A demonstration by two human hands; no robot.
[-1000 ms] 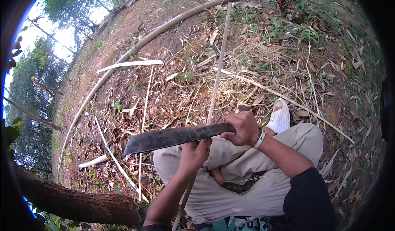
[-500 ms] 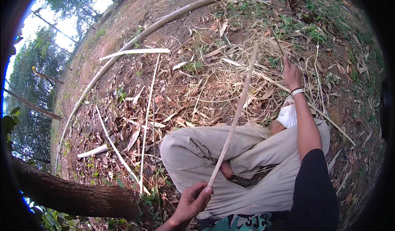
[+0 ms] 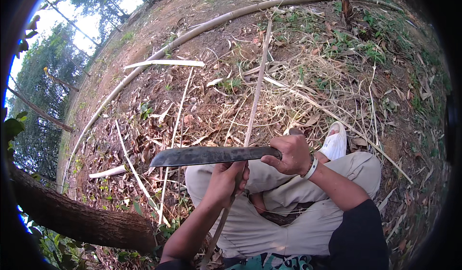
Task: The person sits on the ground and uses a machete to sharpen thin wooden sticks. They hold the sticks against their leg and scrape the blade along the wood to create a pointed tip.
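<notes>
I sit cross-legged on the ground in beige trousers. My right hand grips the handle of a long dark machete, whose blade points left across my lap. My left hand is closed around a thin bamboo strip just under the blade. The strip runs from below my left hand up and away over the dry litter. The blade lies across the strip right above my left hand.
A long bamboo pole curves across the ground ahead. Split pale strips and thin slivers lie among dry leaves. A thick tree trunk lies at my lower left. A white sandal is on my right foot.
Half a second ago my right hand was stretched out over the litter without the machete in view. It is now back at my lap, with the blade laid across the strip.
</notes>
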